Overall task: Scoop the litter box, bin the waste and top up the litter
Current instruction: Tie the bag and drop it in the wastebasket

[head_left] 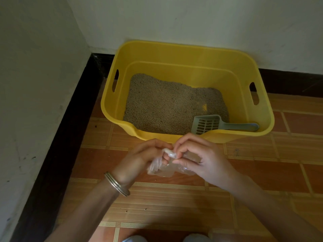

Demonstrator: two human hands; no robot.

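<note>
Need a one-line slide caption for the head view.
Left hand and right hand pinch a clear plastic bag before the yellow litter box; grey scoop lies inside on the litter.

**Operator:** From where is the head camera looking?

**Technician:** It is looking from above, worn on the person's head, and facing forward and down into a room corner where the left wall (35, 84) is meeting the back wall (192, 18).

**Operator:** How near is it sitting?

**Technician:** Close. The left hand (139, 158) and right hand (201, 158), both pinching a clear plastic bag (157, 166), are filling the lower centre, nearest the lens. The yellow litter box (183, 45) is lying just beyond them, whole within the frame, near the back wall.

**Operator:** Is the wide angle bending anything?

**Technician:** It is bowing the box rim and the tiled floor (174, 198) lines toward the edges.
</note>
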